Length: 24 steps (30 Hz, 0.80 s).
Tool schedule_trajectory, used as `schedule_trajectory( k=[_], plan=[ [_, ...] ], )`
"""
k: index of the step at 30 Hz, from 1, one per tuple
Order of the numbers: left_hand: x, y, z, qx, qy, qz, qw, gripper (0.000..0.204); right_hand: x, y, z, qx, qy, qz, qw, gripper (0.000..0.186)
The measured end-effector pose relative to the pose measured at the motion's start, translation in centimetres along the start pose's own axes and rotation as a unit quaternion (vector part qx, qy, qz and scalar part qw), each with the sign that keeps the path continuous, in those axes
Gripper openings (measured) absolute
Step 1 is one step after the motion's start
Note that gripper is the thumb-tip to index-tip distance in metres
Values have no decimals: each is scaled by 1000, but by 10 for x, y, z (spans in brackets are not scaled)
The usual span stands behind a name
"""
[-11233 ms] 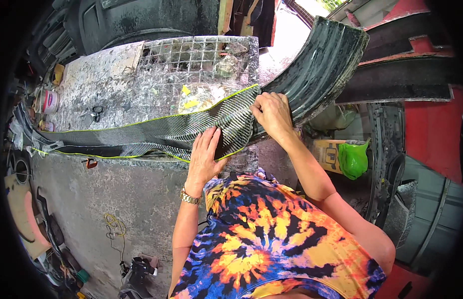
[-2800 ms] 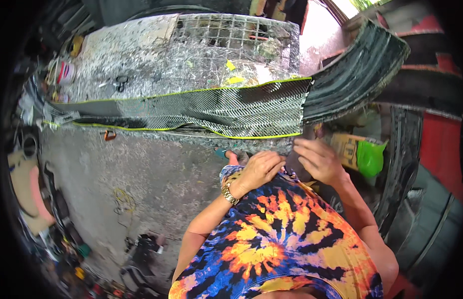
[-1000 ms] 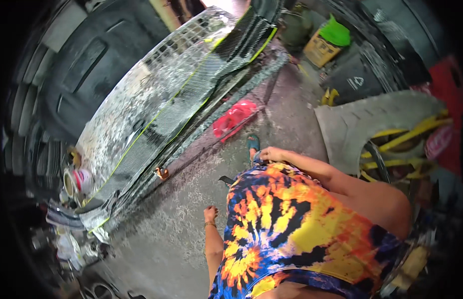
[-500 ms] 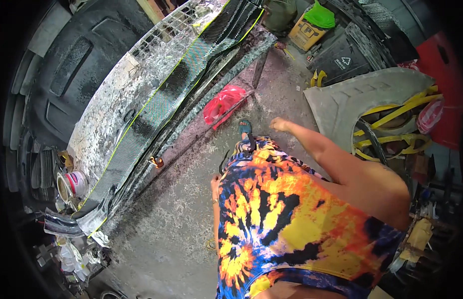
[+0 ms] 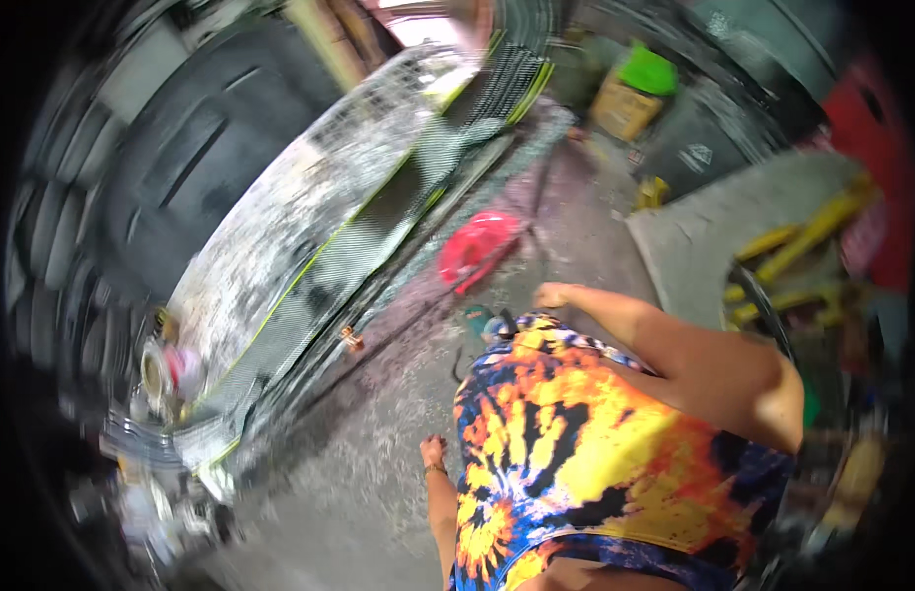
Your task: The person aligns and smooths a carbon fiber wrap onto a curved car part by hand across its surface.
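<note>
My left hand [image 5: 434, 450], a band at its wrist, hangs over the floor beside my tie-dyed top. Its fingers look curled, and nothing shows in them. At the front of my body is my right hand [image 5: 552, 295], loosely closed, also with no object visible. Neither hand touches the long carbon-fibre-weave strip [image 5: 324, 268] with yellow-green edges, which lies along the bench on the left. A small orange-brown clamp-like piece [image 5: 352, 339] sits at the strip's near edge. Motion blurs the picture.
The whitish, stained bench [image 5: 270, 212] runs diagonally at left, with a tub [image 5: 165, 372] at its near end. A red plastic bag [image 5: 477, 248] is by the bench frame. At right stand a grey vehicle fender [image 5: 704, 222] and a dark bin [image 5: 694, 148].
The view has shifted, so the bench and strip appear farther right and lower. My left hand has swung out from my side. My right hand stays in front of my body.
</note>
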<state>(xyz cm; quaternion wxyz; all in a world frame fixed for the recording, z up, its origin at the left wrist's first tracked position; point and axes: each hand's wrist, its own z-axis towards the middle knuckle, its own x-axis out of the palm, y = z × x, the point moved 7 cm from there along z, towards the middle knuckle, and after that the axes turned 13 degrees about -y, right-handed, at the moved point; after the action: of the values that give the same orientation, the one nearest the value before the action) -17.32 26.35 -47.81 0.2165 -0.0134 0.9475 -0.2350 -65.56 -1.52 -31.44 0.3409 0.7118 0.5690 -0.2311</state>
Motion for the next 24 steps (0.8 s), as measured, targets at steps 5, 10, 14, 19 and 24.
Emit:
schedule_trajectory(
  k=[5,10,14,19,24],
  plan=[
    [-15,-68,-18,104,-50,-29,993,32,18,0,14,-18,50,170,984,26],
    [24,-86,-46,92,-41,-37,994,39,42,29,30,53,77,188,978,21],
    [59,-91,-85,161,6,33,986,40,39,63,61,16,142,159,977,19],
    [22,-71,-80,83,-85,61,991,40,43,130,99,-70,130,162,976,16],
    [-24,-46,-38,131,-4,30,991,41,52,168,109,-42,94,226,969,18]
  ],
)
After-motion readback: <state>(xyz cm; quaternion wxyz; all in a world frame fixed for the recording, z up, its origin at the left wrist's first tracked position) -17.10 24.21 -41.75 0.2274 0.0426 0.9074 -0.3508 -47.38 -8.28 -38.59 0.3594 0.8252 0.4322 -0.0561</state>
